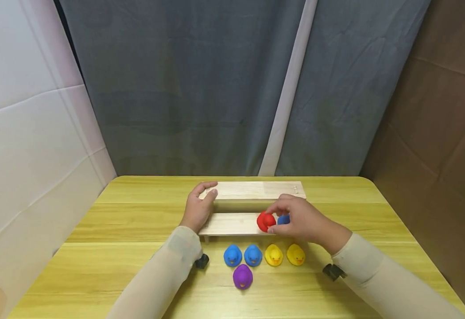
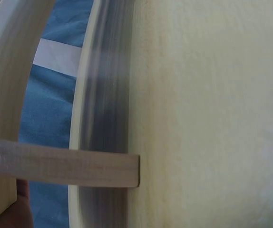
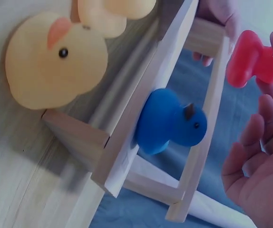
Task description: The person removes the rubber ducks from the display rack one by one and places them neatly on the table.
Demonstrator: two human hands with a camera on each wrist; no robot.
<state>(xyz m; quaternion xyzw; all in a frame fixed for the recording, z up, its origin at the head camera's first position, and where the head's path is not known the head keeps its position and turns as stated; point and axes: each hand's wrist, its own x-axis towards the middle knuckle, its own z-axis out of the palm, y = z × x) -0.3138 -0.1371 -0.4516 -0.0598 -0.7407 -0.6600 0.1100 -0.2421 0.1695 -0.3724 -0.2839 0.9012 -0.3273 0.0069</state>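
Observation:
A two-tier wooden rack [image 1: 232, 224] stands on the table, its upper board [image 1: 256, 190] set behind the lower one. My left hand [image 1: 198, 211] grips the rack's left end, thumb toward the upper board. In the left wrist view a wooden leg [image 2: 65, 166] crosses the picture and only a bit of that hand shows. Thumb and fingertips of my right hand [image 1: 306, 219] pinch a red rubber duck [image 3: 253, 59] over the lower board. A blue rubber duck [image 3: 162, 121] sits on that board, at its right end, partly hidden by the right hand in the head view.
In front of the rack, two blue ducks [image 1: 232, 255] and two yellow ducks [image 1: 274, 255] form a row on the wooden table [image 1: 137, 221]. A purple duck [image 1: 242, 277] lies nearer. A grey curtain [image 1: 184, 88] hangs behind the table's far edge.

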